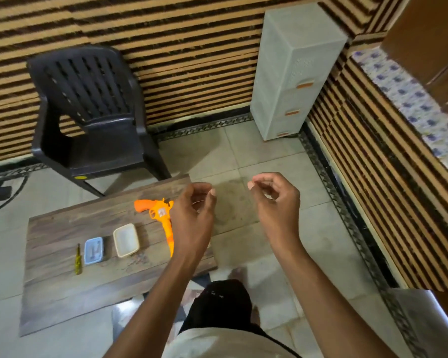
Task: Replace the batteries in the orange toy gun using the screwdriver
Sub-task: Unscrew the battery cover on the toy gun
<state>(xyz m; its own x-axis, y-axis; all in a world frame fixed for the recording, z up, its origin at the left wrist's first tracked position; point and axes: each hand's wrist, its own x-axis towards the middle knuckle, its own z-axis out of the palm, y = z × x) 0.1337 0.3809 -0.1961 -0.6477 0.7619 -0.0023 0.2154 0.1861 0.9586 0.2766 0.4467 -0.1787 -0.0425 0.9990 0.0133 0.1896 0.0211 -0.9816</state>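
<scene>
Orange toy gun near table's far right edge, beside left hand.

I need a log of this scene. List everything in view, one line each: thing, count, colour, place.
table: one, dark wood, low, on the floor
toy gun: one, orange, table's far right
cream tub: one, cream, mid table
blue tub: one, pale blue, left of the cream tub
screwdriver: one, yellowish, left of the blue tub
chair: one, black, behind the table
drawers: one, white with orange handles, in the corner
left hand: one, raised, loosely curled, holding nothing
right hand: one, raised, loosely curled, holding nothing
</scene>
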